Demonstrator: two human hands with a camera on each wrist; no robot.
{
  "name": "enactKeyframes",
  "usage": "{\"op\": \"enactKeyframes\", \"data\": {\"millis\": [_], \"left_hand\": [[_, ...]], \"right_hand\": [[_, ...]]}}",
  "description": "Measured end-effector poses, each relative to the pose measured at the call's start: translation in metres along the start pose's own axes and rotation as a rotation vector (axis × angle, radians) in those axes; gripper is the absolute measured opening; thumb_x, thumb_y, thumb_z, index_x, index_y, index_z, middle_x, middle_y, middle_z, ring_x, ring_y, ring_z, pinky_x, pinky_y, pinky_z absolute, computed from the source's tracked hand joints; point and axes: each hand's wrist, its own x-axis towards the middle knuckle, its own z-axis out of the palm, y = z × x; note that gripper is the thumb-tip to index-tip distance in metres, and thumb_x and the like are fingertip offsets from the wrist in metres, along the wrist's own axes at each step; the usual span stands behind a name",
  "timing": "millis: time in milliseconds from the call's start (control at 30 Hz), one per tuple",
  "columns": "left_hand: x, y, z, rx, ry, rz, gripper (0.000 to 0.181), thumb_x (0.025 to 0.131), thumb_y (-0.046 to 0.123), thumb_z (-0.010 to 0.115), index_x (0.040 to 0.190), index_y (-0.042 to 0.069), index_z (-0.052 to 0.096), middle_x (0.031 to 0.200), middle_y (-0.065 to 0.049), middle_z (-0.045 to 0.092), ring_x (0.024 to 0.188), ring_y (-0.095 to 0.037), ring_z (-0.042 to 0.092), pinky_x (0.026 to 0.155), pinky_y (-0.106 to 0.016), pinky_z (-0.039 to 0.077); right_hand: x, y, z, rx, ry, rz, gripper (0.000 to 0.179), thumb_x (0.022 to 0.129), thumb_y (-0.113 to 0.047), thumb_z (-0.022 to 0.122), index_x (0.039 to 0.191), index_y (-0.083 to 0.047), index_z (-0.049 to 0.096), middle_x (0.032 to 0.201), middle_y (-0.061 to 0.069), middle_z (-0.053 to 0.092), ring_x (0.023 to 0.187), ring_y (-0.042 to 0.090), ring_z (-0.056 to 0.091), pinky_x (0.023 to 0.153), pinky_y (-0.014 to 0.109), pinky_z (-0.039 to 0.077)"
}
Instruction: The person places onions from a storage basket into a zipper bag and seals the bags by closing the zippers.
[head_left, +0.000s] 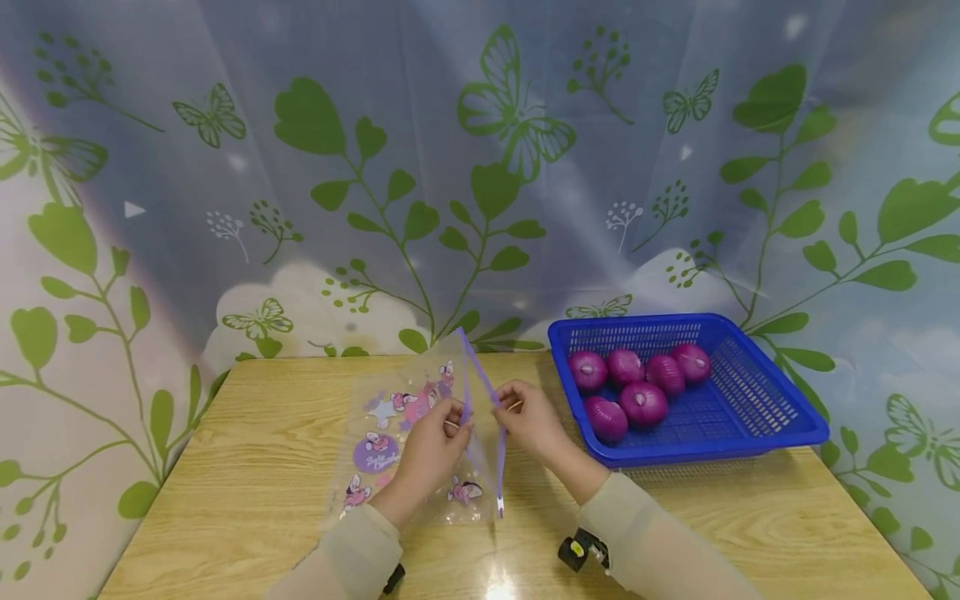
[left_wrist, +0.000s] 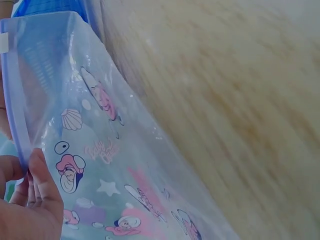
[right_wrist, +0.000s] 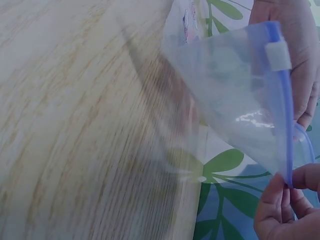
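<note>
Holding apart the mouth of the clear bag, we've got a gap between its two purple edges! The bag sits over the tabletop, right in front of us. Our left hand pinches one edge between its fingers, our right hand pinches the other. Best, we'd judge, to grip the firm strip rather than the thin film, and draw both sides evenly so nothing tears. The white slider rests at the near end; leave it there, or it might snag and narrow the opening. Out to our right, the blue basket carries six purple onions, close beside our right wrist, so a wide swing could bump it.
</note>
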Motion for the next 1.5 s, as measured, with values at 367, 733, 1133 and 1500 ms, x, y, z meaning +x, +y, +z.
{"op": "enactKeyframes", "data": {"millis": [367, 733, 1133, 1500], "left_hand": [[0.005, 0.006, -0.009, -0.053, 0.049, -0.066, 0.01, 0.095, 0.008, 0.066, 0.102, 0.003, 0.061, 0.086, -0.006, 0.067, 0.07, -0.013, 0.065, 0.056, -0.023, 0.056], [0.011, 0.004, -0.025, -0.03, 0.181, -0.079, 0.014, 0.09, 0.007, 0.07, 0.102, 0.002, 0.064, 0.086, -0.006, 0.069, 0.078, -0.019, 0.066, 0.061, -0.024, 0.057], [0.012, -0.003, -0.041, -0.008, 0.241, -0.109, 0.008, 0.084, 0.003, 0.069, 0.092, 0.005, 0.067, 0.081, -0.005, 0.066, 0.069, -0.016, 0.062, 0.059, -0.024, 0.054], [0.008, -0.001, -0.05, 0.022, 0.189, -0.179, 0.005, 0.085, 0.005, 0.066, 0.09, 0.004, 0.066, 0.079, -0.005, 0.066, 0.061, -0.014, 0.059, 0.054, -0.027, 0.051]], "right_hand": [[0.0, 0.001, -0.008, -0.035, 0.054, -0.021, 0.014, 0.082, 0.012, 0.066, 0.093, 0.005, 0.066, 0.082, 0.009, 0.062, 0.071, 0.017, 0.059, 0.061, 0.023, 0.051], [0.0, -0.001, -0.013, -0.085, 0.082, -0.026, 0.012, 0.083, 0.011, 0.067, 0.094, 0.006, 0.068, 0.081, 0.01, 0.063, 0.072, 0.018, 0.061, 0.062, 0.023, 0.052], [0.003, -0.007, -0.024, -0.122, 0.114, -0.006, 0.012, 0.084, 0.008, 0.068, 0.095, 0.004, 0.07, 0.084, 0.011, 0.066, 0.078, 0.02, 0.064, 0.068, 0.028, 0.056], [0.0, -0.009, -0.032, -0.125, 0.116, -0.073, 0.012, 0.082, 0.006, 0.067, 0.093, 0.003, 0.071, 0.081, 0.008, 0.065, 0.076, 0.02, 0.064, 0.069, 0.03, 0.057]]}}
